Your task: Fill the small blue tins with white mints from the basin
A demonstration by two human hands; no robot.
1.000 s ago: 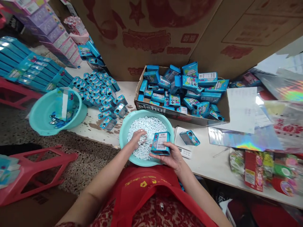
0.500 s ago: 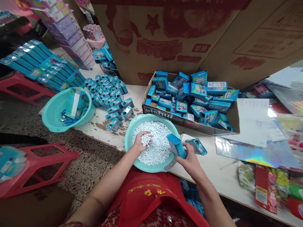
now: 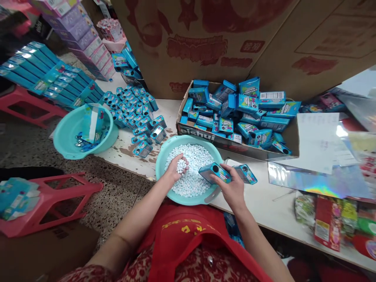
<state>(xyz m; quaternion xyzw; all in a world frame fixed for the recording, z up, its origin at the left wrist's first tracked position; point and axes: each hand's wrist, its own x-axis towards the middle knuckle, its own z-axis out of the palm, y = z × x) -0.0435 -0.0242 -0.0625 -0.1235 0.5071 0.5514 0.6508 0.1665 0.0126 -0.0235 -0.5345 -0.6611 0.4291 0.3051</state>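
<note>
Around whitish candies (image 3: 196,156), the basin (image 3: 161,169) is showing pale turquoise; the boxes (image 3: 208,171) are gleaming bright blue with green and pink touches. The apron (image 3: 173,211) is pairing red with yellow lettering (image 3: 185,228), the shirt (image 3: 192,261) is carrying red florals, the floor (image 3: 110,217) is showing speckles.

Light's decent around the hands: the candies (image 3: 190,188) by the left hand (image 3: 177,166) come out bright, slightly bluish, with only soft shadows. Strong rainbow glare on the shiny sheet (image 3: 293,180) off to the right of the right hand (image 3: 233,184), plus a blown-out white spot just beyond it. Past both hands the carton (image 3: 282,58) sits in dull shade, and under the table (image 3: 264,201) it's murky. Edges look stretched, and the corner far beyond the left hand goes smeary.
</note>
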